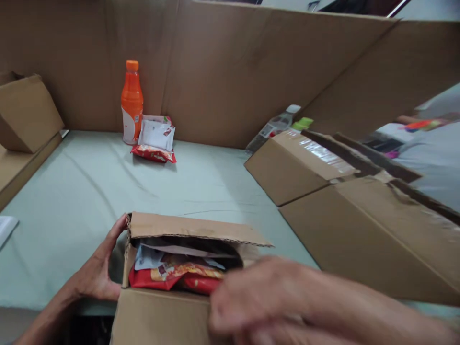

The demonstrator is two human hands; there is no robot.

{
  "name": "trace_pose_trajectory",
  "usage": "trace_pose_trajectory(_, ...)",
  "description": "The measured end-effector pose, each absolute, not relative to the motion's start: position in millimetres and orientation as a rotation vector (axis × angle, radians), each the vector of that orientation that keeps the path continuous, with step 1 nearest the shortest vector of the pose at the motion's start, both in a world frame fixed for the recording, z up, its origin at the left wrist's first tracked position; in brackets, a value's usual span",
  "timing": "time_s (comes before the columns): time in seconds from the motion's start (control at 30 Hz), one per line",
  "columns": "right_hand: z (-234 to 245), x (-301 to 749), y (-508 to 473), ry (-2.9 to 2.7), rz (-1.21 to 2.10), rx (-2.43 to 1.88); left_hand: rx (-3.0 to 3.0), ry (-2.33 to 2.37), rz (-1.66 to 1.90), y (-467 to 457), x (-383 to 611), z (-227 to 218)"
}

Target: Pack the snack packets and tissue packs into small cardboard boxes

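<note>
A small open cardboard box point(172, 314) sits at the near edge of the table, with red and white snack packets point(176, 273) inside under a folded-in far flap. My left hand point(98, 268) rests flat against the box's left side, fingers stretched up along the wall. My right hand point(258, 299) is blurred over the box's front right corner, its fingers curled down at the rim; what they grip is unclear.
An orange drink bottle point(132, 103) and stacked snack packets point(155, 141) stand at the back. Two larger cardboard boxes point(359, 225) lie at the right, with a clear bottle point(275, 127) behind them. Cardboard walls point(230, 62) surround the grey-green table point(72, 201).
</note>
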State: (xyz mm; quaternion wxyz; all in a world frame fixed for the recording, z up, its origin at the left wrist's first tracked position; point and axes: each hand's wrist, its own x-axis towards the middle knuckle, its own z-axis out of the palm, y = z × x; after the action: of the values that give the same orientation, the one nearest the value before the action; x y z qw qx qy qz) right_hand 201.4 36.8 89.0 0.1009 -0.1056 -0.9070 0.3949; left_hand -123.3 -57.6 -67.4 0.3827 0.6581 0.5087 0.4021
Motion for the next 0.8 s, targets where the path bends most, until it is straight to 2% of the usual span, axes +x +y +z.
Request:
trace_pose_trajectory(0.1,86,190,45,-2.721,0.769,-0.654,1.674,1.293,1.032,-59,-122,-66)
trace_pose_trajectory(0.2,77,182,46,-2.870,0.331,-0.688,1.698,1.273,1.059,-61,-122,-67)
trace_pose_trajectory(0.27,72,177,43,-2.918,0.149,-0.663,1.702,1.281,1.057,-61,-121,-67)
trace_pose_trajectory(0.5,54,161,45,-3.055,0.189,-0.672,1.779,1.248,1.045,-56,-111,-62)
trace_pose_trajectory(0.63,57,163,43,-2.897,0.354,-0.621,1.850,1.241,1.056,-52,-109,-62)
trace_pose_trajectory(0.8,84,198,49,-2.541,0.466,-0.571,1.883,1.218,1.096,-49,-108,-69)
